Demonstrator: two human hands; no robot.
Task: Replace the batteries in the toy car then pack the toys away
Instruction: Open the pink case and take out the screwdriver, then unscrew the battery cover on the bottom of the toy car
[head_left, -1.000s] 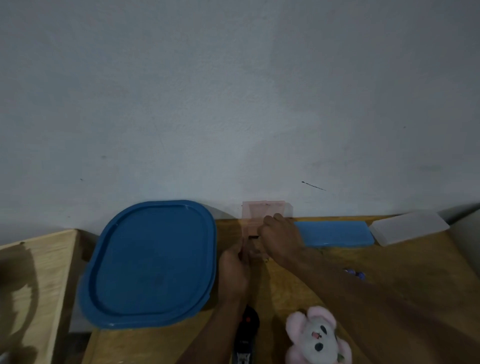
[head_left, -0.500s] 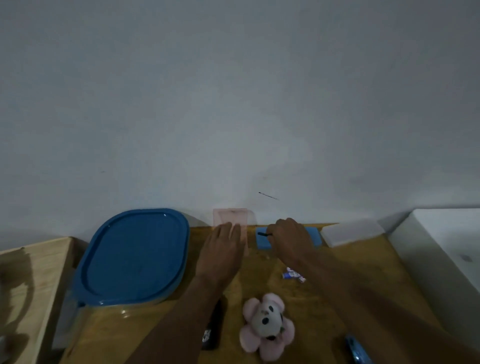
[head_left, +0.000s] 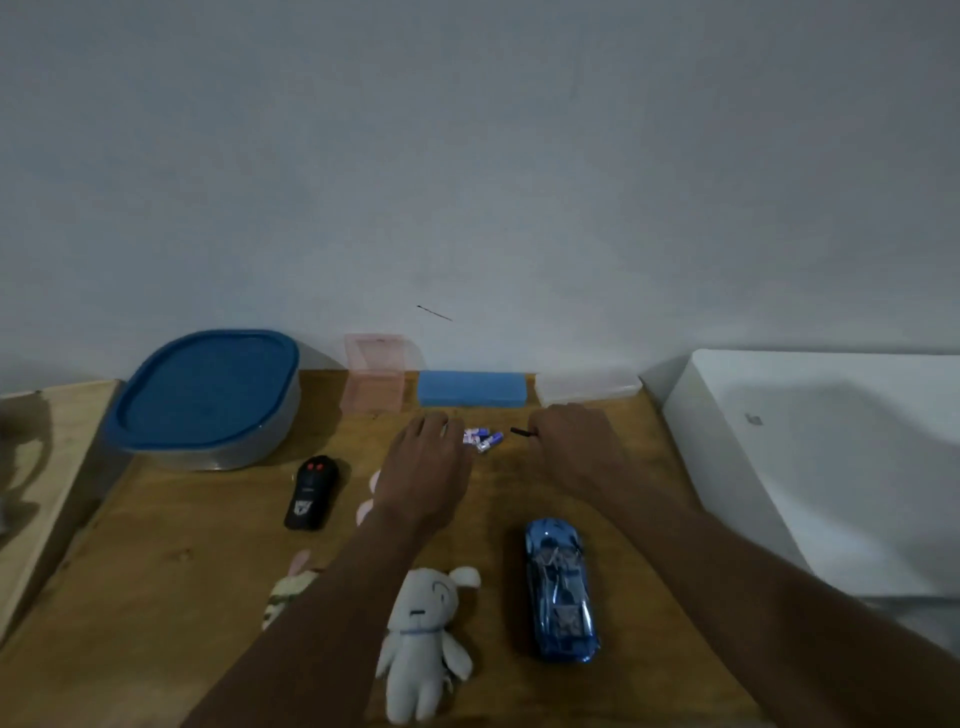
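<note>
The blue toy car (head_left: 558, 590) lies on the wooden table (head_left: 182, 597), near the front and right of centre. A few small batteries (head_left: 484, 439) lie loose near the back. My left hand (head_left: 428, 467) is flat with straight fingers, its fingertips at the batteries' left side. My right hand (head_left: 576, 447) is just right of them and pinches a thin black screwdriver (head_left: 519, 431), tip pointing left. A black remote (head_left: 310, 491) lies left of my left hand. A white plush (head_left: 423, 639) lies at the front.
A blue-lidded tub (head_left: 208, 397) stands at the back left. Along the wall stand an open pink clear box (head_left: 375, 379), a blue box (head_left: 470, 388) and a clear box (head_left: 587, 387). A large white bin (head_left: 831, 467) borders the table's right. Two more plush toys (head_left: 288, 590) (head_left: 366, 512) lie beside my left arm.
Both hands have drawn back from the pink box toward the batteries. The right hand now carries the black screwdriver. The view has tilted down, showing the car and plush toys.
</note>
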